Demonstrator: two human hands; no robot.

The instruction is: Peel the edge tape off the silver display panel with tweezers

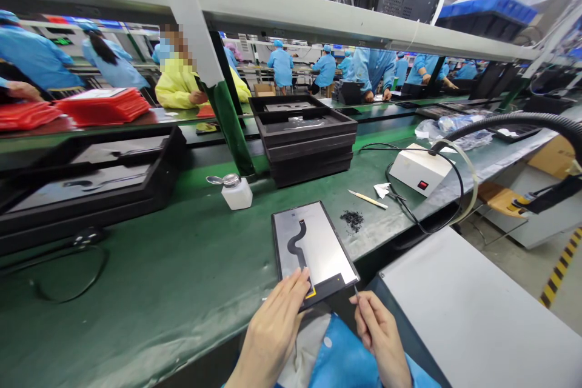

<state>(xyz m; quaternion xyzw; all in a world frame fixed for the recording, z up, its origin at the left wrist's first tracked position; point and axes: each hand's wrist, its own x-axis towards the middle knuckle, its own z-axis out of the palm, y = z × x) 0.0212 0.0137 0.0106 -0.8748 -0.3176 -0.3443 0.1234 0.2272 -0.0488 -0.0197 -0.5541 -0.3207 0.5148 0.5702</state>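
Note:
A flat rectangular panel with a dark frame, a pale surface and a curved black ribbon on it lies on the green bench mat in front of me. My left hand rests with fingers stretched flat on the panel's near edge. My right hand is closed in a pinch on a thin pointed tool, whose tip sits just off the panel's near right corner.
A small white bottle stands behind the panel; black scraps, a thin stick and a white box with a red switch lie to the right. Stacked black trays sit behind. Other workers in blue stand beyond the shelf.

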